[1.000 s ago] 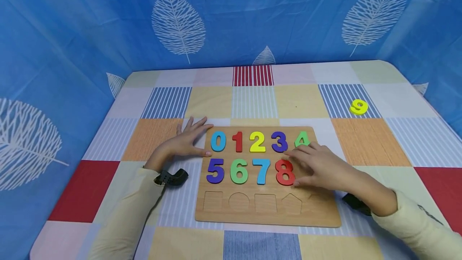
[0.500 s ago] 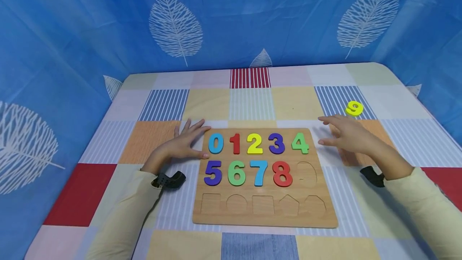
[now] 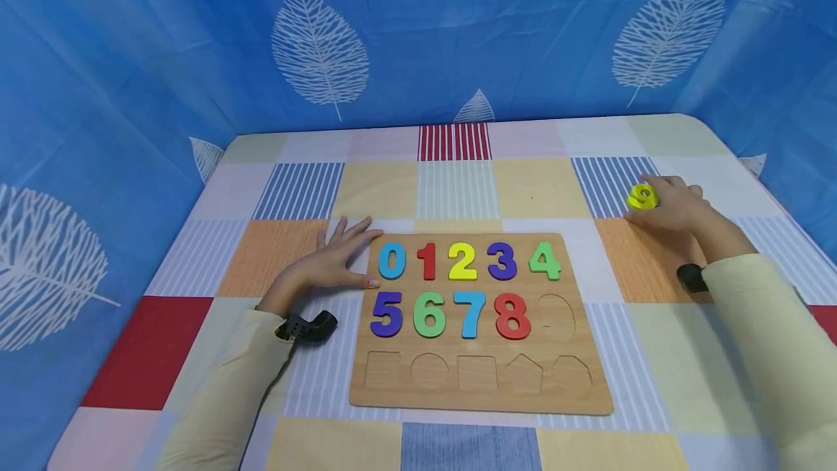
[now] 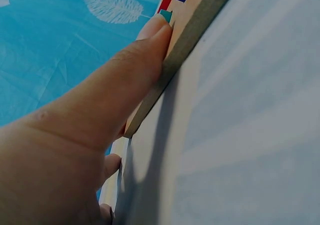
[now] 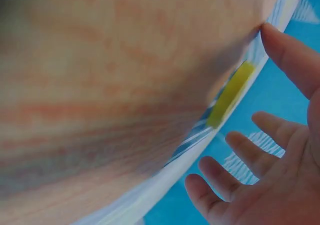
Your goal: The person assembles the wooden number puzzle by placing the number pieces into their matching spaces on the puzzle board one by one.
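Observation:
A yellow number 9 lies on the cloth at the far right, with my right hand reaching around it. In the right wrist view, the thumb and spread fingers stand apart on either side of the yellow piece. My left hand rests at the left edge of a wooden number board, fingers spread. Its thumb lies over the board's edge in the left wrist view. Coloured numbers 0 to 8, such as the red 8, sit on the board in two rows.
To the right of the 8 is a vacant outlined recess. Several shape outlines run along the board's lower row. A patchwork tablecloth covers the table, and a blue leaf-print curtain hangs behind it.
My right hand has moved from beside the 8, off the board and up to the right, to the yellow 9. My left hand has stayed at the board's edge.

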